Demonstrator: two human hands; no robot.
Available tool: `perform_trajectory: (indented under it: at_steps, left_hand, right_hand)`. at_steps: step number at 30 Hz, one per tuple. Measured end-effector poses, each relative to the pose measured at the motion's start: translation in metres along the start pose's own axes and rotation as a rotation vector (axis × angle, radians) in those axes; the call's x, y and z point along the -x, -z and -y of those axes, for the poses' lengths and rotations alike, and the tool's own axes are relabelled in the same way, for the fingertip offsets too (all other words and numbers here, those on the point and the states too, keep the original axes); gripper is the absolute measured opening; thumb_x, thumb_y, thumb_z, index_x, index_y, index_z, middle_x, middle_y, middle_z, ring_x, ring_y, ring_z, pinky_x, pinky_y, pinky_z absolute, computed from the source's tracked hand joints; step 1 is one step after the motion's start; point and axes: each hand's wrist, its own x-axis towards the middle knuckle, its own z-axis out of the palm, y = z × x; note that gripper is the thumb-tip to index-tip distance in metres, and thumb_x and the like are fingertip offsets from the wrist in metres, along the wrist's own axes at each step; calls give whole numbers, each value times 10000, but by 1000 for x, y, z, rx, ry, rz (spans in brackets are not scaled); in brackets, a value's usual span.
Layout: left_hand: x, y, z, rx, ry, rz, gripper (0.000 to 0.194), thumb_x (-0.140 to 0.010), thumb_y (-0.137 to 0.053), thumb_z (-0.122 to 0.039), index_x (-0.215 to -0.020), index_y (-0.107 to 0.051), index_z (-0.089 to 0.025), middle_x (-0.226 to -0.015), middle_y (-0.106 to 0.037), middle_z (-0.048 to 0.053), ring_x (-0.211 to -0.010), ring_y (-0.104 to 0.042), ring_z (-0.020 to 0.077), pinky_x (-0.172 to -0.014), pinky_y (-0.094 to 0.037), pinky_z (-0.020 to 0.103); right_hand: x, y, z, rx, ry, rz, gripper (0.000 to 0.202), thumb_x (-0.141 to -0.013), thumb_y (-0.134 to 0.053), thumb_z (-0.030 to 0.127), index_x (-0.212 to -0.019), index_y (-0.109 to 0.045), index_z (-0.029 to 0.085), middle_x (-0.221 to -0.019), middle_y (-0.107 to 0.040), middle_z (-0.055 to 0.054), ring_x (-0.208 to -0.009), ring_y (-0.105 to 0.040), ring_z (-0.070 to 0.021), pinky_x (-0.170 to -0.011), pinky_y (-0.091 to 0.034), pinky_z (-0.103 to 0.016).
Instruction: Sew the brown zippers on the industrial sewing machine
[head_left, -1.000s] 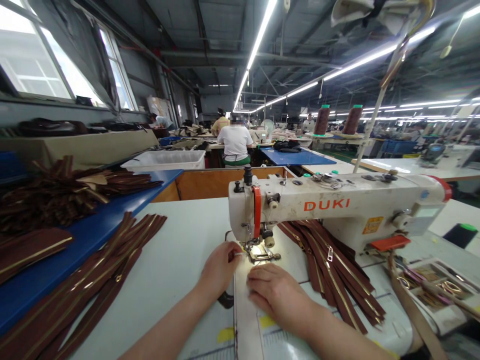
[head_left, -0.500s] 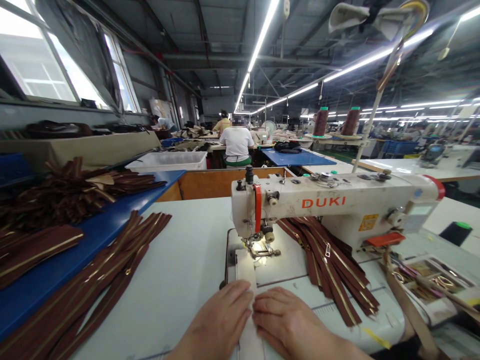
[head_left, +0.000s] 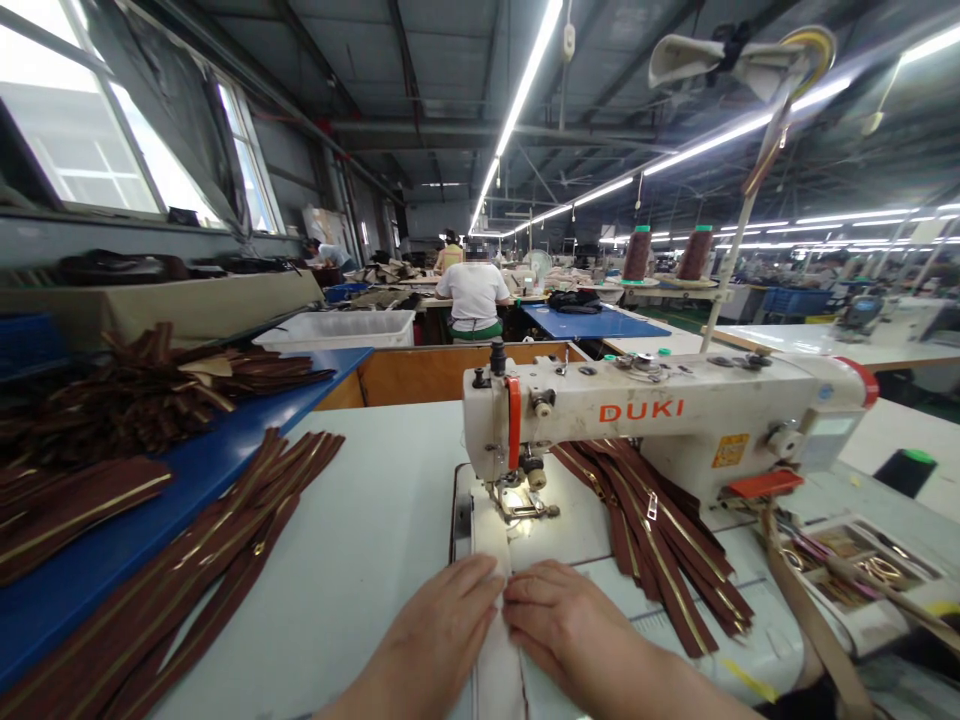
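In the head view, the left hand (head_left: pixel 442 625) and right hand (head_left: pixel 562 615) press the pale strip (head_left: pixel 491 540) flat on the bench (head_left: pixel 360 500), near side of the sewing machine (head_left: pixel 645 410), each grip (fingers together) closed, though I cannot tell whether either pinches it.

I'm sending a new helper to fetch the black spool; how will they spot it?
Find the white sewing machine. Near its red right end, on the pale tabletop, is the black spool with a green top. The two brown spools have green tops too, but stand farther back.
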Motion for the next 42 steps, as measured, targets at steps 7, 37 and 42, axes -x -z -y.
perform_trajectory:
  at_steps: [7,37,42]
  left_hand:
    - [-4,-8,9,108,83,17,325,-809,-429,-50,-1045,-618,-168,-1065,-689,91,-996,-643,199,-897,-533,344]
    - [15,9,10,-31,145,-14,282,-816,-456,-101,-1013,-645,-175,-1035,-714,73,-934,-676,194,-820,-572,328]
    - [64,38,-5,-13,62,-59,272,-814,-503,-174,-1058,-616,-213,-1050,-715,38,-939,-678,171,-819,-556,238]
  right_hand:
    - [-7,-3,-8,-25,-7,-26,141,-881,-545,192,-949,-666,165,-992,-687,-52,-979,-592,-173,-931,-427,-283]
    - [-5,-8,-2,-114,41,-146,183,-902,-498,195,-963,-670,188,-944,-697,-49,-936,-601,-168,-874,-466,-290]
    - [1,-10,10,-123,63,-157,209,-893,-488,167,-1024,-651,181,-978,-685,-64,-934,-596,-175,-856,-472,-290]
